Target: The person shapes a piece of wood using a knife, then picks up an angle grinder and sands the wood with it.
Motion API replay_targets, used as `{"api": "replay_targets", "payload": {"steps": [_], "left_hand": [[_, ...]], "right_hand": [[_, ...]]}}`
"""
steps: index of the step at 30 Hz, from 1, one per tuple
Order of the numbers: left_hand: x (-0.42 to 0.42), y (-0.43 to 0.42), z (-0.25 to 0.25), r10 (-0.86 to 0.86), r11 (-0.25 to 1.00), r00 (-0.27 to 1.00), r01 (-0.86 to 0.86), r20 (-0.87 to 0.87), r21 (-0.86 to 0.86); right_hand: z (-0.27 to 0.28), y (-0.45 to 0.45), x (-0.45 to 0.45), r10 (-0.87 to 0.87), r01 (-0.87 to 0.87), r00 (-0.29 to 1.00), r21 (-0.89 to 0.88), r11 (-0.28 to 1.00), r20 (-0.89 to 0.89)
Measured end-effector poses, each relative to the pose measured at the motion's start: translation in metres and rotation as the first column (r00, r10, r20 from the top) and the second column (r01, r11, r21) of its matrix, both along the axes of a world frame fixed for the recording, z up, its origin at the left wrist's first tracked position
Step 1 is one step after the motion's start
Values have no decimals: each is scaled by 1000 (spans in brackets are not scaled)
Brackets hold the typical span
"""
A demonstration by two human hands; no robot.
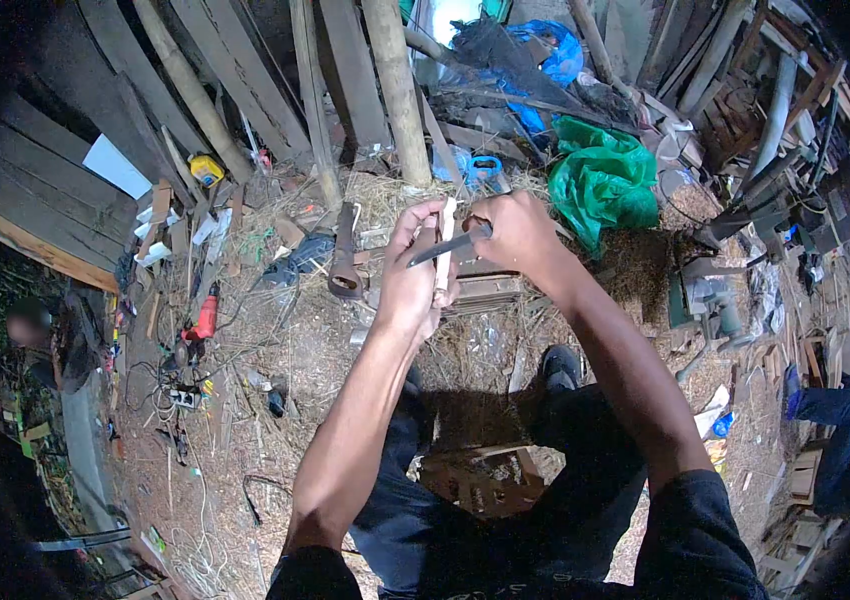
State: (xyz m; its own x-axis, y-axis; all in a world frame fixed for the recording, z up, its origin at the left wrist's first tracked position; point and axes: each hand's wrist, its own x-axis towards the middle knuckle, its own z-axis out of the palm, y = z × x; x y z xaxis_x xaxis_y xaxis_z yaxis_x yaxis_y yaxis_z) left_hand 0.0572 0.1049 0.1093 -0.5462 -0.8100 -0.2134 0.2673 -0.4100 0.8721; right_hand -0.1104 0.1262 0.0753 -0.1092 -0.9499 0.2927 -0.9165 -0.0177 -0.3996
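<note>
My left hand [413, 265] is closed around a narrow pale piece of wood [444, 245], which stands nearly upright between thumb and fingers. My right hand [515, 232] grips a dark grey, flat blade-like tool [450, 246]; whether it is a knife or a file I cannot tell. The blade crosses in front of the wood, its tip pointing left over my left palm. My right fingers hide the tool's grip. Just left of my hands lies a brown, worn, long-shaped object [345, 255]. Below them is a low stack of wooden slats [490, 290].
A green plastic bag [605, 180] lies at the back right, near a blue-handled item [485, 170]. A red power drill [207, 315] and a power strip [183, 398] with cables lie left. Planks and poles [400, 90] lean behind. People are partly visible at both sides.
</note>
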Motion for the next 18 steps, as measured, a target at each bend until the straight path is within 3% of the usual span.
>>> {"api": "replay_targets", "payload": {"steps": [2,4,5,6,8,9,14,15,16,18], "left_hand": [[5,2,7,-15,1000,997,14,-76,-9],[27,-1,21,-68,996,972,54,-224,-69],[31,-1,18,-58,998,955,49,-292,-37],[32,-5,11,-5,1000,971,4,-237,-5],[23,-15,-2,97,994,986,-90,-138,60],[20,-17,0,130,989,975,-114,-182,97],[28,-28,-13,10,947,878,146,-478,288],[32,-31,-15,-14,925,846,213,-533,314],[34,-33,-17,-35,899,809,281,-587,335],[36,-35,-17,-140,865,682,437,-718,246]], "right_hand": [[-21,-2,-23,-7,7,1000,14,1000,24],[-28,-8,-67,-353,374,927,343,862,-123],[-39,0,-80,-324,329,944,224,918,-58],[-47,2,-84,-272,271,962,104,957,-7],[-36,9,-53,-248,240,965,86,967,87],[-34,7,-42,-253,252,960,31,967,122],[-27,-4,-48,-277,354,879,-142,925,388],[-30,-6,-54,-347,406,817,-32,913,461],[-33,-8,-58,-335,410,804,-49,911,491],[-34,-11,-62,-311,421,776,-84,903,548]]}}
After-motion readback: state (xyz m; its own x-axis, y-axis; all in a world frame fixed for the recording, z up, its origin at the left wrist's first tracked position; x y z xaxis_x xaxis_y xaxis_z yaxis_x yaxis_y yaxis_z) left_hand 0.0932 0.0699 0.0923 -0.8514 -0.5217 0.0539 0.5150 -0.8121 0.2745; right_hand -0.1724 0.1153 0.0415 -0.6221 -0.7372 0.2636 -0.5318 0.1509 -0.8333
